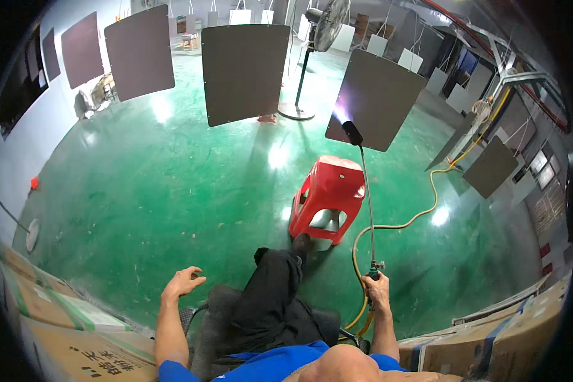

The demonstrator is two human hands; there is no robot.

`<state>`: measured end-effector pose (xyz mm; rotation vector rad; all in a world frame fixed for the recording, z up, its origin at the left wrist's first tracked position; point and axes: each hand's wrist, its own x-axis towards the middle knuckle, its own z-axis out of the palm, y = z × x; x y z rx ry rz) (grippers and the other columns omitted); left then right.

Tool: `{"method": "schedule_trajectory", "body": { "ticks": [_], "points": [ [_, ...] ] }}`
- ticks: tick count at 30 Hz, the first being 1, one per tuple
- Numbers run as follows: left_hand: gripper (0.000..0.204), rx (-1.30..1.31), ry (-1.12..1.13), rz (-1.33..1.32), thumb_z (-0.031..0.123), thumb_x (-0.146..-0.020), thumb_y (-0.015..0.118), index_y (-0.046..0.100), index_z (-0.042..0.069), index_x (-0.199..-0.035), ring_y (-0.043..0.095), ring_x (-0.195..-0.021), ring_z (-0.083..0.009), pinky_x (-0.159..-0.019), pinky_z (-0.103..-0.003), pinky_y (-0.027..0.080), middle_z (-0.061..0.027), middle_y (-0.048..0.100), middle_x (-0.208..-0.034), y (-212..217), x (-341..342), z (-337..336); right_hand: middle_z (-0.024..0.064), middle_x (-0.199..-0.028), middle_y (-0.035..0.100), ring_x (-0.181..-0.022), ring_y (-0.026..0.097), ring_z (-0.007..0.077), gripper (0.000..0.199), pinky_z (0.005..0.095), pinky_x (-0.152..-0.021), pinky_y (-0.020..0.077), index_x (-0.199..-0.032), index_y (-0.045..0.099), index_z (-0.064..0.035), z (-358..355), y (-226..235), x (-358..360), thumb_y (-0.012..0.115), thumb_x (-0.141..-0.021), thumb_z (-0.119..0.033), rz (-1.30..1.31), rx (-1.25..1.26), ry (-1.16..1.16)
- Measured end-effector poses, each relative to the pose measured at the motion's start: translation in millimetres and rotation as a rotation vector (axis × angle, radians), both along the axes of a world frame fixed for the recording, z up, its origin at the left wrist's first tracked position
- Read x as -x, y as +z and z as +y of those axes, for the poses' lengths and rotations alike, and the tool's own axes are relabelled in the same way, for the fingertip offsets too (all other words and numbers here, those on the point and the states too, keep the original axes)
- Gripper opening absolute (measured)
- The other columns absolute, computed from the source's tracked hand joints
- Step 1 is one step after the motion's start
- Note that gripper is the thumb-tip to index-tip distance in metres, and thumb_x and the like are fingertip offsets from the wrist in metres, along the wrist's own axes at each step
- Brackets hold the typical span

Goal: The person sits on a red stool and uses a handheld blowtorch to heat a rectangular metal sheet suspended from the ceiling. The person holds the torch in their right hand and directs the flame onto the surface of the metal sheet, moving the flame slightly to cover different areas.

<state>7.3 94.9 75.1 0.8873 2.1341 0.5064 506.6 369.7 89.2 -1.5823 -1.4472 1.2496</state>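
My right hand [377, 290] is wrapped round the handle of a long gas torch [369, 204]. A valve knob sits just above the grip, and a yellow hose [398, 226] trails from the handle end. The torch's dark nozzle points up and left, with a bluish-violet flame [342, 109] playing at the lower left part of a dark grey hanging panel [383, 95]. Out to the left, my left hand [184, 282] is empty, its fingers loosely apart above the floor. A red plastic stool [337, 184] stands ahead, my foot against its base.
More dark panels [245, 75] hang in a row to the left. A pedestal fan [304, 73] stands between two panels. Cardboard boxes [76, 337] flank me on the left, with other cartons [484, 344] on the right. The yellow hose loops across the green floor [153, 191] toward a metal frame [509, 76].
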Motion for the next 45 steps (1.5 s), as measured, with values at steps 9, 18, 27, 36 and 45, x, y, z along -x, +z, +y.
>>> {"method": "schedule_trajectory", "body": {
  "ticks": [9, 18, 27, 36, 45],
  "points": [
    [0.057, -0.005, -0.016, 0.026, 0.039, -0.084, 0.068, 0.056, 0.005, -0.128, 0.067, -0.092, -0.0240, -0.080, -0.036, 0.053, -0.0151, 0.067, -0.112, 12, -5, 3, -0.0009, -0.058, 0.050, -0.044, 0.045, 0.0093, 0.018, 0.0264, -0.041, 0.0359, -0.079, 0.056, -0.0047, -3, -20, -7, 0.072, -0.076, -0.011, -0.032, 0.085, -0.001],
    [0.055, -0.009, -0.048, 0.062, 0.039, -0.085, 0.067, 0.057, 0.006, -0.127, 0.065, -0.100, -0.0282, -0.084, -0.040, 0.052, -0.0151, 0.066, -0.115, -1, 0, 2, -0.0011, -0.054, 0.047, -0.040, 0.043, 0.0100, 0.021, 0.0278, -0.039, 0.0348, -0.075, 0.052, -0.0058, -2, -38, -19, 0.072, -0.075, -0.012, 0.018, 0.111, -0.049],
    [0.053, 0.008, -0.012, 0.022, 0.035, -0.085, 0.068, 0.057, 0.005, -0.127, 0.066, -0.097, -0.0282, -0.083, -0.039, 0.052, -0.0156, 0.066, -0.114, 4, -4, 5, -0.0004, -0.053, 0.050, -0.041, 0.045, 0.0102, 0.018, 0.0286, -0.039, 0.0359, -0.066, 0.057, -0.0055, -5, -42, -30, 0.071, -0.076, -0.013, -0.016, 0.102, -0.165],
    [0.052, -0.009, -0.056, 0.034, 0.035, -0.085, 0.068, 0.057, 0.005, -0.127, 0.066, -0.095, -0.0278, -0.081, -0.039, 0.052, -0.0160, 0.066, -0.113, 3, -5, 4, -0.0012, -0.055, 0.053, -0.042, 0.047, 0.0101, 0.011, 0.0269, -0.040, 0.0358, -0.073, 0.062, -0.0062, 15, -18, -39, 0.070, -0.077, -0.013, -0.013, -0.065, -0.208],
    [0.052, 0.004, -0.057, 0.052, 0.034, -0.086, 0.067, 0.057, 0.005, -0.127, 0.067, -0.088, -0.0246, -0.079, -0.039, 0.053, -0.0153, 0.067, -0.111, 5, -10, 5, -0.0009, -0.057, 0.054, -0.042, 0.047, 0.0090, 0.011, 0.0250, -0.039, 0.0381, -0.082, 0.062, -0.0037, 44, 37, -22, 0.071, -0.078, -0.010, 0.081, -0.193, -0.192]
  ]
}}
